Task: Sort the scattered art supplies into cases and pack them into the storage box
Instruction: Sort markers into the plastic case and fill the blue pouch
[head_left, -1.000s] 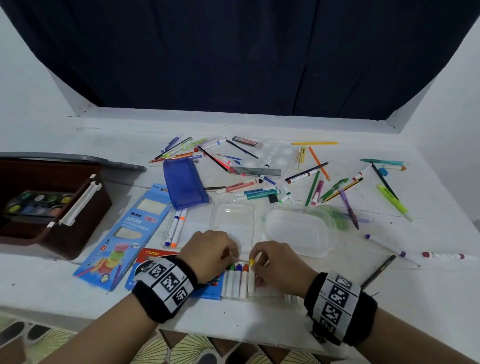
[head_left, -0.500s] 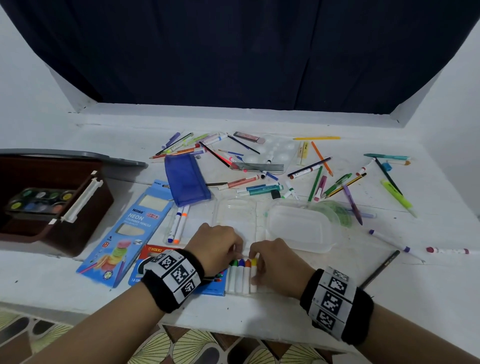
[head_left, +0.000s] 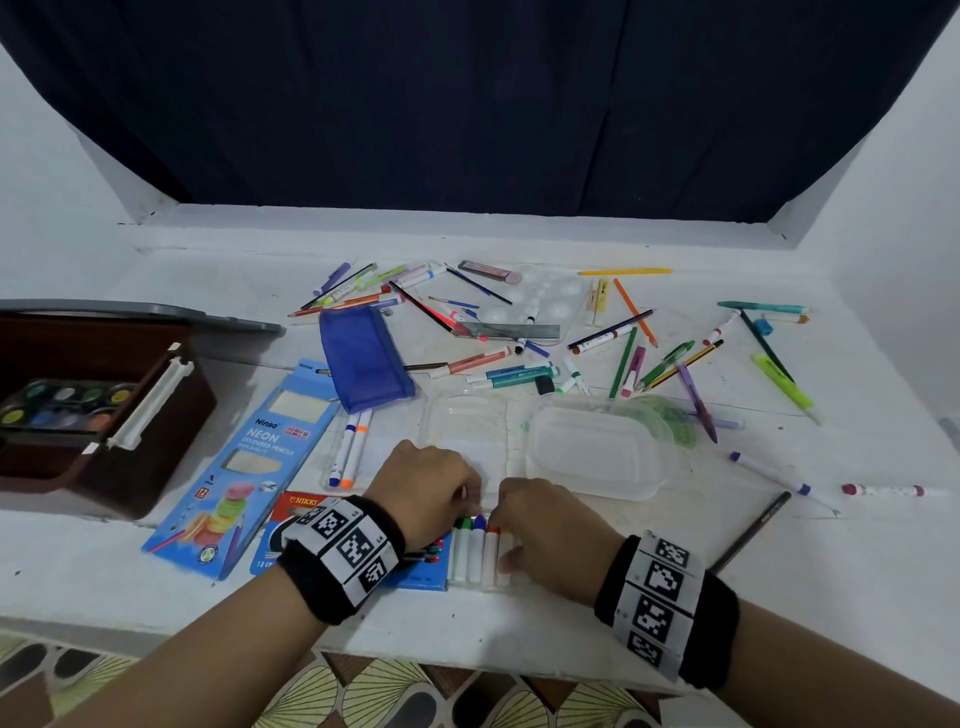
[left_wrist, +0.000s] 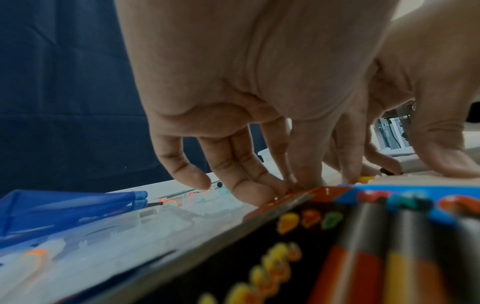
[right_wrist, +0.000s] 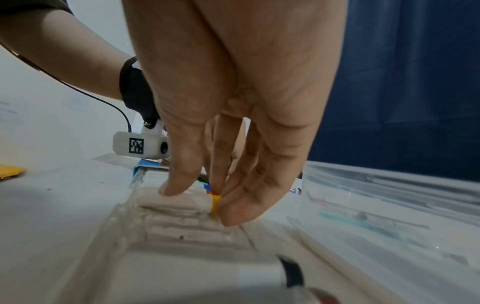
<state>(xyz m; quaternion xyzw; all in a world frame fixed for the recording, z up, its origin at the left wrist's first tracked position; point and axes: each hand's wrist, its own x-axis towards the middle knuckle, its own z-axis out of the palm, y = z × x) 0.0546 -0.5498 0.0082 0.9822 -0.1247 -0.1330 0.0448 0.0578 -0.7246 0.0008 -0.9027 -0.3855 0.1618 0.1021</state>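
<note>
A row of white markers (head_left: 475, 551) with coloured caps lies in a clear plastic case (right_wrist: 166, 230) near the table's front edge. My left hand (head_left: 465, 493) stands over the row's left end, its straight fingertips (left_wrist: 255, 195) pressing down at the caps and the edge of the red-and-blue Nikki box (left_wrist: 363, 246). My right hand (head_left: 511, 506) is at the row's right end. Its thumb (right_wrist: 179, 183) rests on the white barrels and its fingertips touch the yellow-capped marker (right_wrist: 215, 202). The brown storage box (head_left: 104, 467) stands open at the left with a paint set (head_left: 62, 405) inside.
A blue Neon pencil box (head_left: 249, 467), a blue pouch (head_left: 363, 358) and two loose markers (head_left: 349, 447) lie left of the hands. A clear tub (head_left: 592, 452) sits just behind my right hand. Several pens and pencils (head_left: 519, 332) are scattered across the back and right.
My right hand lowered the yellow-capped marker into the row beside the orange one and now covers it. My left hand stayed at the row's left end.
</note>
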